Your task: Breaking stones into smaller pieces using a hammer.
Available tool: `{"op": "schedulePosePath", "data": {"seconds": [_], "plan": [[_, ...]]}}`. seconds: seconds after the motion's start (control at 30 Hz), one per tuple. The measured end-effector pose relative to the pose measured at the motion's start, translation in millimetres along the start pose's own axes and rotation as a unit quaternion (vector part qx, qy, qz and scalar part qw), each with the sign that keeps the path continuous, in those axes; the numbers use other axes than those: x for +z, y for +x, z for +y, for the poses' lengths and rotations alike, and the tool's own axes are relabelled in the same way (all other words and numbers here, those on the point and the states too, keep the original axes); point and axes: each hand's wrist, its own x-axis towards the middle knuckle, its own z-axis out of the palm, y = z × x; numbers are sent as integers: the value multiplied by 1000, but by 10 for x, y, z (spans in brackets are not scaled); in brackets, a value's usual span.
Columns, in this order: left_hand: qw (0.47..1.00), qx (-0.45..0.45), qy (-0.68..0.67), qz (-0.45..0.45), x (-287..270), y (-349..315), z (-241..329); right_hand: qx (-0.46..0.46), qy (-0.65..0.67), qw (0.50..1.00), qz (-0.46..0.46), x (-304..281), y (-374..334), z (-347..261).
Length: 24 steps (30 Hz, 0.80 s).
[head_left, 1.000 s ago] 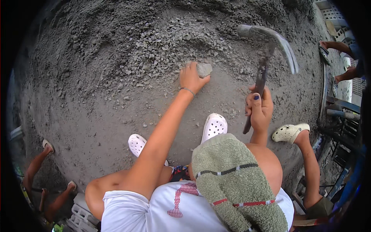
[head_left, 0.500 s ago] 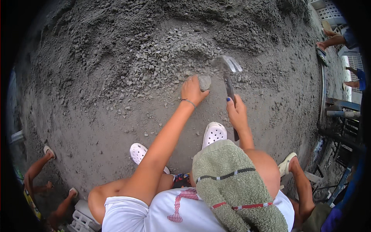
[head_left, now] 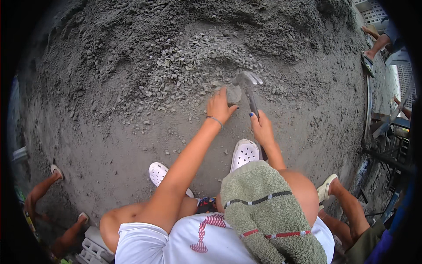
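My left hand (head_left: 220, 108) steadies a grey stone (head_left: 234, 94) on the ground, thumb and fingers curled around its near left side. A claw hammer (head_left: 251, 99) with a dark handle is gripped in my right hand (head_left: 263, 127). Its metal head is just above and right of the stone, slightly blurred, and I cannot tell whether it touches. Crushed gravel (head_left: 184, 66) lies in a heap beyond both hands.
A dark mound of sandy soil (head_left: 110, 35) rises behind the gravel. My white clogs (head_left: 244, 154) are planted close below the hands. A green towel (head_left: 259, 198) hangs over my right side. Other people's legs (head_left: 345, 207) show at both sides, with hollow blocks (head_left: 94, 246) lower left.
The hammer head has come left and slightly down toward the stone, my right hand moving left with it. My left hand stays on the stone. People's legs at the right edge have shifted.
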Motion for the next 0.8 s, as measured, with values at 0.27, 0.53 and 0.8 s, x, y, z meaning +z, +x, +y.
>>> {"op": "schedulePosePath", "data": {"seconds": [0.27, 0.53, 0.8], "plan": [[999, -15, -18, 22, -40, -95, -113, -284, 322, 891, 146, -569, -38, -1053], [1000, 0, 4, -13, 21, -56, -42, -34, -142, 989, 16, 120, -27, 409], [1000, -11, -11, 26, 35, -78, -76, -89, 262, 959, 58, -846, -37, -892]]}}
